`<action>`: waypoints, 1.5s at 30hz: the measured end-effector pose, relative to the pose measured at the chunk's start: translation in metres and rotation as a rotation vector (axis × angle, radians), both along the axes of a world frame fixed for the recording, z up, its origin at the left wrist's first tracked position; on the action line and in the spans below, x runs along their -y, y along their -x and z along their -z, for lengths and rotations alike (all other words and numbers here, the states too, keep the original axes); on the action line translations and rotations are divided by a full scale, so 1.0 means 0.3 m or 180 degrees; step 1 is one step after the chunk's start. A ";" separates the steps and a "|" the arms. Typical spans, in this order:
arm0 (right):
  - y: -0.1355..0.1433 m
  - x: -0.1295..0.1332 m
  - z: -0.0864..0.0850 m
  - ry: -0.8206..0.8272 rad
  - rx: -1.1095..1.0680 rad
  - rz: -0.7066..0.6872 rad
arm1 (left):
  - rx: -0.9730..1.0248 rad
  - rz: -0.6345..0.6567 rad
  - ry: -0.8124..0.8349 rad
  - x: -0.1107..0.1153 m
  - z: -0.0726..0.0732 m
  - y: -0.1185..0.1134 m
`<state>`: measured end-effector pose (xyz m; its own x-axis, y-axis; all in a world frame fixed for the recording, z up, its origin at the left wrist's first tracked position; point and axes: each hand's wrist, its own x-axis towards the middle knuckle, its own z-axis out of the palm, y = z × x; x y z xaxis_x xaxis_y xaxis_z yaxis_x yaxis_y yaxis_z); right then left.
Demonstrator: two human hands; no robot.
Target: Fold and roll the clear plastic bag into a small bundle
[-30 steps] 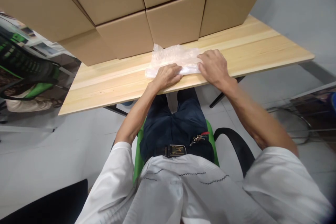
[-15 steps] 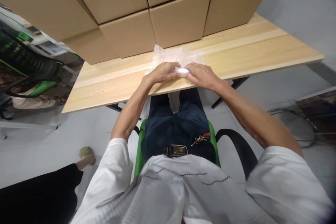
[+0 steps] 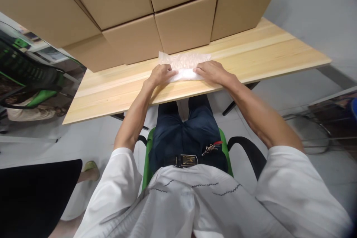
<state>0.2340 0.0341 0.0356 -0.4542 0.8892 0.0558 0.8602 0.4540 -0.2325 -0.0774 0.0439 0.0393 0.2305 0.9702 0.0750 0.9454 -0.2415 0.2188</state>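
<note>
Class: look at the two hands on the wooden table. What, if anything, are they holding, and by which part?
Both press on a bubble wrap bundle: left hand on its left end, right hand on its right end. It lies on the table, not lifted.

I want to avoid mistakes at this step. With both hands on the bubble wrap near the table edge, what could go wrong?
1. The bubble wrap lies close to the near edge of the table; a pull toward the body may slide it off.
2. The left hand and right hand press only its near side, so the far part may spring up.
3. The boxes stand just behind, leaving little room.
</note>
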 end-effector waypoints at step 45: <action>0.048 0.013 -0.010 0.0122 -0.0173 -0.0573 | 0.0356 0.0890 -0.0286 0.080 0.057 -0.080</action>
<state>0.2195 0.0303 0.0387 -0.6033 0.7958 0.0522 0.7516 0.5892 -0.2965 -0.0535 0.0200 0.0223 0.4728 0.8587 0.1975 0.8109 -0.5117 0.2837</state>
